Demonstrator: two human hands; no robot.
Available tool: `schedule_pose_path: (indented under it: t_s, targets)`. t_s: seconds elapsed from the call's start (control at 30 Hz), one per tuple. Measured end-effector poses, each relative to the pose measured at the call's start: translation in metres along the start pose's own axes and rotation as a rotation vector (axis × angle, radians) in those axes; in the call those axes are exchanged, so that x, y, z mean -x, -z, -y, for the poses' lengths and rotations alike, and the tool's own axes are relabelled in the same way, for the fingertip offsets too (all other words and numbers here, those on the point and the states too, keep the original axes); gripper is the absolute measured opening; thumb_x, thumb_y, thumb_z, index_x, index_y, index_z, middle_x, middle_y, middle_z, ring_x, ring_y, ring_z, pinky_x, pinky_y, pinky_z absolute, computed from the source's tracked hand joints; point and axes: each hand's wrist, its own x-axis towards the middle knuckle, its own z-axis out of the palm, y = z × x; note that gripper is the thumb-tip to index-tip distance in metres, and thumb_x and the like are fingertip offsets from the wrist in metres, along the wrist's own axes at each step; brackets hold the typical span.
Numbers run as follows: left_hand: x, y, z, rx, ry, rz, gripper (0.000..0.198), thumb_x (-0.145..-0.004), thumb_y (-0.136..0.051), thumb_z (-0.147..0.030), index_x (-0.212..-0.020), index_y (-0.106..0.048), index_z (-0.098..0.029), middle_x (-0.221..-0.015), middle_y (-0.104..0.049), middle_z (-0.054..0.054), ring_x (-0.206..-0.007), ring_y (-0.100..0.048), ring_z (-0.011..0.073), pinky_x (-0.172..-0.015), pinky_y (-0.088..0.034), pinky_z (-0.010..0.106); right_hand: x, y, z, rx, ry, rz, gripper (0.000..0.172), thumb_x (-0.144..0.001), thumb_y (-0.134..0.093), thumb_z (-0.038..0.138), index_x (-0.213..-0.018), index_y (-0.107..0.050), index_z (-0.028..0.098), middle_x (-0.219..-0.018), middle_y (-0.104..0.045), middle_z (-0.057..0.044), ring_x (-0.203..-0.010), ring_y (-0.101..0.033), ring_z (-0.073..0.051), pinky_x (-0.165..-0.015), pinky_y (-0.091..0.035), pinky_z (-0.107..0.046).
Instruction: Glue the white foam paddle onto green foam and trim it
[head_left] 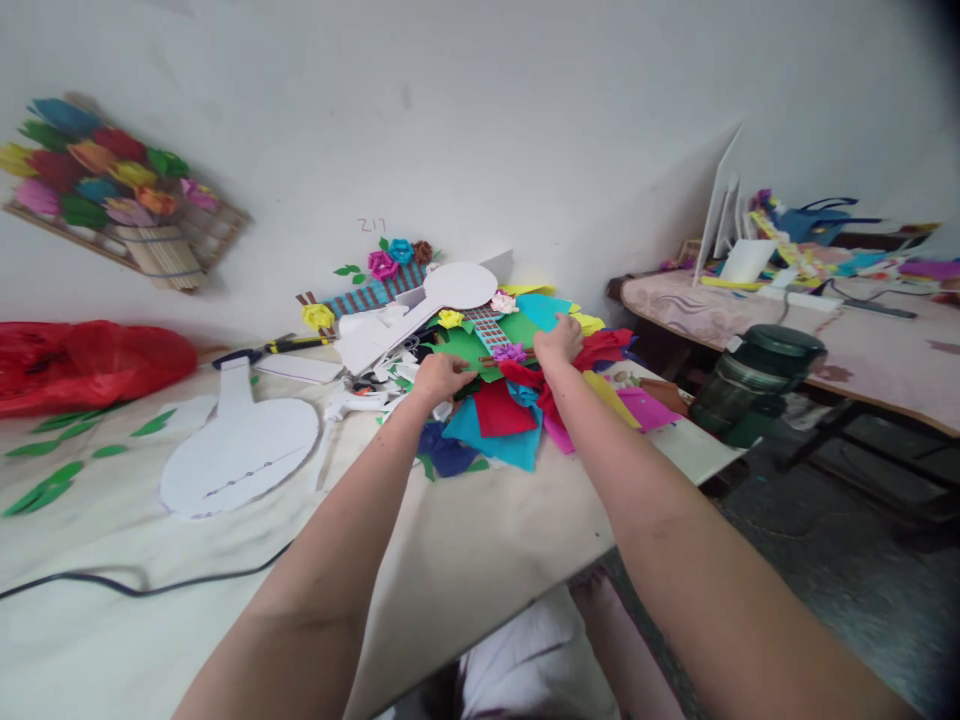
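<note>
My left hand (442, 379) is closed at the lower left edge of a green paper sheet (459, 342), its fingertips pinched there. At the right of the pile my right hand (561, 343) is closed too, against a light blue sheet (538, 308); what it grips is hidden. Between the hands lies a small blue-and-brown woven strip (487, 328) with a purple paper flower (508, 352) at its lower end. A yellow flower (450, 318) and a pale pink flower (504, 302) sit near its top. Red paper (501, 408) and blue paper (517, 448) lie in front.
White guitar-shaped cutouts (244, 455) lie left and behind the pile. Pliers (296, 344), green paper leaves (52, 490), a red plastic bag (90, 365) and a black cable (135, 590) are at left. A dark green bottle (757, 385) stands by the table's right corner.
</note>
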Motion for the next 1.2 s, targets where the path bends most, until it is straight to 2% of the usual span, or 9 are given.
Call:
schedule_pose_path:
  t_s: [0.07,0.13,0.33,0.43,0.5,0.7,0.93,1.03,1.2]
  targets:
    - [0.003,0.008,0.005,0.033,0.018,-0.035,0.034,-0.075,-0.063,-0.037,-0.101,-0.073,-0.018,-0.089,-0.073,0.006,-0.088,-0.065,0.0215,-0.078,-0.045,0.025,0.009,0.0,0.005,0.066,0.125,-0.019,0.048,-0.075,-0.05,0.018,-0.122,-0.056,0.014,-0.138,-0.044,-0.014,-0.124,-0.04,-0.03,-0.103,-0.028,-0.043]
    - [0.006,0.019,0.013,0.065,0.087,-0.132,0.033,-0.076,-0.061,-0.035,-0.103,-0.072,-0.019,-0.09,-0.073,0.005,-0.09,-0.064,0.0211,-0.078,-0.046,0.025,0.017,-0.001,0.014,0.089,0.273,0.019,0.044,-0.078,-0.049,0.022,-0.12,-0.058,0.013,-0.132,-0.051,-0.013,-0.119,-0.044,-0.029,-0.101,-0.028,-0.041]
    - [0.027,0.055,0.044,0.102,0.401,-0.428,0.037,-0.078,-0.055,-0.03,-0.109,-0.069,-0.019,-0.095,-0.072,0.007,-0.091,-0.064,0.0226,-0.081,-0.046,0.029,0.056,-0.012,0.046,0.196,0.849,0.371,0.033,-0.082,-0.05,0.029,-0.108,-0.066,0.017,-0.118,-0.063,-0.009,-0.112,-0.048,-0.027,-0.099,-0.027,-0.038]
    - [0.044,0.06,0.056,0.081,0.499,-0.479,0.037,-0.077,-0.053,-0.026,-0.11,-0.068,-0.019,-0.1,-0.071,0.008,-0.098,-0.062,0.0247,-0.084,-0.045,0.032,0.081,-0.022,0.052,0.25,1.034,0.54,0.029,-0.08,-0.052,0.027,-0.103,-0.069,0.02,-0.116,-0.065,-0.005,-0.111,-0.05,-0.024,-0.101,-0.025,-0.037]
    - [0.056,0.059,0.062,0.046,0.538,-0.465,0.038,-0.076,-0.053,-0.022,-0.111,-0.068,-0.019,-0.103,-0.07,0.009,-0.103,-0.061,0.0262,-0.086,-0.044,0.033,0.095,-0.029,0.05,0.296,1.11,0.576,0.03,-0.078,-0.051,0.022,-0.103,-0.069,0.021,-0.114,-0.066,-0.005,-0.113,-0.049,-0.023,-0.106,-0.019,-0.04]
    - [0.08,0.041,0.072,-0.008,0.519,-0.338,0.049,-0.068,-0.056,-0.014,-0.116,-0.064,-0.016,-0.111,-0.067,0.013,-0.107,-0.059,0.0287,-0.088,-0.043,0.033,0.109,-0.046,0.029,0.462,1.1,0.63,0.029,-0.084,-0.043,0.022,-0.096,-0.068,0.016,-0.112,-0.065,-0.012,-0.113,-0.049,-0.025,-0.109,-0.011,-0.05]
    - [0.09,0.027,0.072,0.01,0.46,-0.344,0.043,-0.07,-0.054,-0.013,-0.11,-0.067,-0.017,-0.104,-0.069,0.011,-0.102,-0.062,0.0263,-0.087,-0.044,0.032,0.112,-0.043,0.031,0.536,1.065,0.593,0.029,-0.082,-0.045,0.021,-0.098,-0.068,0.014,-0.108,-0.066,-0.013,-0.111,-0.051,-0.026,-0.108,-0.015,-0.048]
    - [0.094,0.024,0.075,0.043,0.447,-0.347,0.045,-0.07,-0.053,-0.012,-0.112,-0.066,-0.018,-0.105,-0.069,0.01,-0.101,-0.062,0.0242,-0.086,-0.044,0.03,0.113,-0.043,0.032,0.569,1.053,0.575,0.028,-0.081,-0.047,0.021,-0.098,-0.069,0.014,-0.109,-0.066,-0.013,-0.111,-0.051,-0.026,-0.106,-0.018,-0.047]
    - [0.101,0.021,0.082,0.076,0.431,-0.345,0.049,-0.07,-0.05,-0.008,-0.117,-0.062,-0.012,-0.107,-0.068,0.012,-0.101,-0.062,0.0231,-0.088,-0.043,0.029,0.113,-0.043,0.03,0.613,1.048,0.54,0.03,-0.082,-0.044,0.02,-0.095,-0.07,0.014,-0.106,-0.067,-0.013,-0.107,-0.054,-0.026,-0.101,-0.022,-0.046]
